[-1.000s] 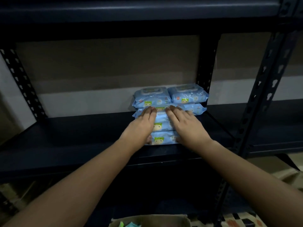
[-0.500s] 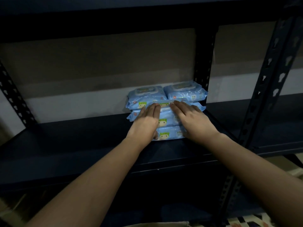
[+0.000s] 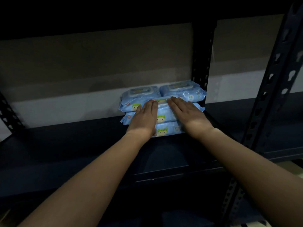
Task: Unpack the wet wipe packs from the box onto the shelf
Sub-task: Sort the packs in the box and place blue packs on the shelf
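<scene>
STEP: I judge I'm seating the front stack of wipe packs (image 3: pixel 161 117) | WHERE: on the shelf (image 3: pixel 73 145), far right | GRIP: left hand (image 3: pixel 144 118) and right hand (image 3: pixel 188 115) flat on it, fingers straight | NEXT: lift off, fetch more from the box.

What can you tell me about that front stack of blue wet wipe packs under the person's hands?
The front stack of wet wipe packs is soft, glossy light-blue plastic pouches lying flat one on another, each printed with a green-haired cartoon face. At least two layers show. It sits on the dark shelf, right against more packs behind, near the upright post. The left hand and right hand lie flat on its top with straight fingers.
</scene>
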